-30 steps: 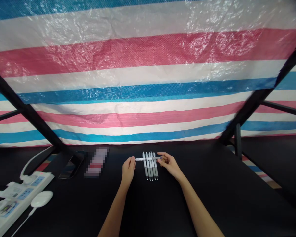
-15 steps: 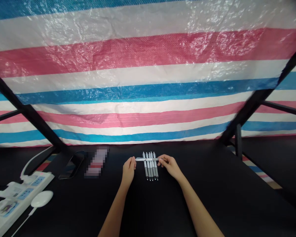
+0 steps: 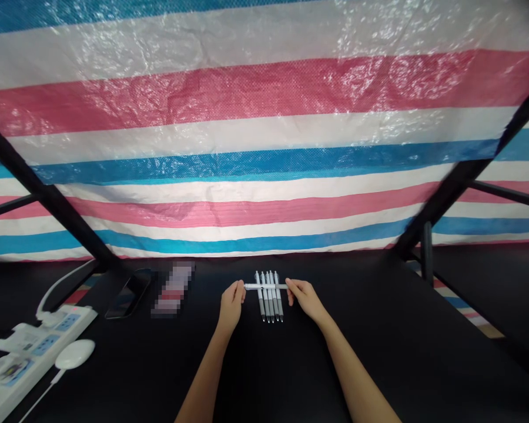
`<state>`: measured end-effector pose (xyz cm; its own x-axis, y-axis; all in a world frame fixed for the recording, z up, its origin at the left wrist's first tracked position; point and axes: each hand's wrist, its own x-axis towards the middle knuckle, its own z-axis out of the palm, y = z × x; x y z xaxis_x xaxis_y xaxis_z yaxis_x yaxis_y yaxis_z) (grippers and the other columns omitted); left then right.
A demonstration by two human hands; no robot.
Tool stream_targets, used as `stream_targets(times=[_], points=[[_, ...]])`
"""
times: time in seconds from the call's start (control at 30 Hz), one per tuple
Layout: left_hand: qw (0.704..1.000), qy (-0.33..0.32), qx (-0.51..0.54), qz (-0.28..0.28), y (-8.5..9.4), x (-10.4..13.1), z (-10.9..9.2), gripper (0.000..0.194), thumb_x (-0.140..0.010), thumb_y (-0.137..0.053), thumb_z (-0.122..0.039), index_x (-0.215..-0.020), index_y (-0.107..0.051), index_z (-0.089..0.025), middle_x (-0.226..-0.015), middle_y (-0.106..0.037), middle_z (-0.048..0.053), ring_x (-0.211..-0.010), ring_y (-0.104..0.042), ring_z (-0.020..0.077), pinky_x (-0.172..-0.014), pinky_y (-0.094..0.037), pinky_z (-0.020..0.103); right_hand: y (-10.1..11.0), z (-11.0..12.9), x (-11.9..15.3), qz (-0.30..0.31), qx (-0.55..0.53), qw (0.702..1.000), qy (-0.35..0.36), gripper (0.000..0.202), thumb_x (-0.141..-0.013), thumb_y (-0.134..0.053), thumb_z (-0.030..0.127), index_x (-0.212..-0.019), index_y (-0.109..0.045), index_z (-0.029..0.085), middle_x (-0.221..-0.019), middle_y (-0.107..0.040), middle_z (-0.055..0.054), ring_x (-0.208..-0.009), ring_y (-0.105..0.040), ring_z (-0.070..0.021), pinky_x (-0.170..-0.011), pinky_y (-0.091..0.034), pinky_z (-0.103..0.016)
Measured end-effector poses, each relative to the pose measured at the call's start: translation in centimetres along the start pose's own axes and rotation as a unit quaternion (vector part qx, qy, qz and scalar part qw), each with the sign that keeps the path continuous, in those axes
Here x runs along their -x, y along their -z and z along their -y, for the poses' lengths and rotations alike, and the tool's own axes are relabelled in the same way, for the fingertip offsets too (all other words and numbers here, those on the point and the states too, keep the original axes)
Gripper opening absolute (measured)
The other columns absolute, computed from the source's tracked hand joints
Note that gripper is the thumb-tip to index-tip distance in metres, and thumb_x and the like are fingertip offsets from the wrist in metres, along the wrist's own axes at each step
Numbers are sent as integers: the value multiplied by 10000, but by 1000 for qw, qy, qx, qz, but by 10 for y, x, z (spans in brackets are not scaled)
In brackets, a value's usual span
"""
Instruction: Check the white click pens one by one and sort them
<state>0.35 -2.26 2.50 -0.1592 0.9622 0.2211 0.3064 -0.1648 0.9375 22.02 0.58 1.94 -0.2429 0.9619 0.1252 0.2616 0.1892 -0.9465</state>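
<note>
Right grip (image 3: 305, 298), white pen (image 3: 267, 286), apparently grey-ended

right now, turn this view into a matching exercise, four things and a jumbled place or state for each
1 held pen
2 row of pens
3 smartphone
4 power strip

A white, in the view's lower left
B lying side by side
C dark, left of the left hand
D crosswise between left hand and right hand

1-D, 2-B, 3-C, 4-A
</note>
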Motion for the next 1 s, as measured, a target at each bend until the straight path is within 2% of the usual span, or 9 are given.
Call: stream_targets(times=[0.17, 0.3, 0.47, 0.53, 0.6, 0.67, 0.73, 0.83, 1.0], points=[[1000, 3, 26, 14, -3, 2, -3, 460, -858, -376, -502, -506, -347, -208, -490, -355, -32, -487, -355, 117, -525, -268, 257, 0, -3, -1, -7, -3, 1000, -25, 557, -863, -382, 589, -465, -462, 208, -365, -475, 20, -413, -459, -131, -542, -365, -253], [997, 6, 81, 16, -5, 2, -4, 458, -856, -396, -506, -513, -362, -205, -492, -364, -33, -506, -370, 120, -550, -287, 255, 0, -2, -3, -22, -49, 998, -17, 527, -826, -426, 624, -519, -511, 205, -415, -509, 12, -454, -476, -143, -562, -374, -267], [981, 26, 177, 79, -5, 3, -7, 436, -848, -462, -493, -547, -424, -180, -538, -416, -24, -537, -385, 107, -573, -287, 249, 2, 6, -3, -62, -109, 992, -14, 508, -796, -482, 629, -544, -565, 196, -504, -545, -8, -547, -504, -157, -649, -395, -289], [964, 46, 244, 95, -4, 4, -8, 400, -831, -500, -499, -601, -460, -175, -550, -435, -27, -539, -391, 101, -575, -290, 245, 2, 9, -1, -60, -134, 989, -8, 504, -802, -494, 609, -530, -568, 191, -526, -541, -12, -564, -494, -152, -666, -387, -289], [935, 74, 326, 118, -4, 5, -10, 365, -797, -531, -539, -735, -518, -180, -556, -472, -32, -539, -419, 104, -587, -310, 247, -1, 12, 0, -44, -158, 986, -7, 495, -793, -519, 598, -517, -563, 189, -533, -532, -9, -563, -477, -145, -656, -376, -285], [896, 111, 398, 163, -3, 6, -13, 446, -771, -522, -599, -960, -537, -195, -601, -556, -12, -560, -481, 125, -623, -348, 268, -6, 14, 1, -19, -178, 984, -15, 484, -779, -541, 594, -517, -559, 187, -535, -526, -5, -559, -463, -140, -641, -367, -280], [857, 148, 449, 206, -1, 7, -16, 574, -763, -496, -636, -1128, -494, -193, -725, -648, 49, -623, -551, 161, -674, -382, 310, -11, 15, 1, 7, -189, 982, -23, 480, -771, -550, 597, -524, -559, 185, -538, -528, -3, -557, -460, -139, -636, -365, -279], [821, 182, 492, 226, 0, 7, -18, 576, -763, -511, -624, -1089, -537, -150, -885, -682, 128, -730, -604, 206, -732, -398, 347, -16, 15, 1, 18, -192, 981, -27, 494, -769, -540, 613, -528, -558, 183, -536, -529, -2, -555, -463, -138, -634, -368, -280], [800, 196, 530, 201, -2, 6, -13, 399, -824, -511, -514, -904, -604, -134, -801, -675, 110, -769, -607, 202, -768, -399, 329, -15, 12, 0, -2, -176, 984, -13, 520, -778, -518, 625, -507, -550, 184, -525, -519, -2, -570, -476, -144, -641, -379, -278]])
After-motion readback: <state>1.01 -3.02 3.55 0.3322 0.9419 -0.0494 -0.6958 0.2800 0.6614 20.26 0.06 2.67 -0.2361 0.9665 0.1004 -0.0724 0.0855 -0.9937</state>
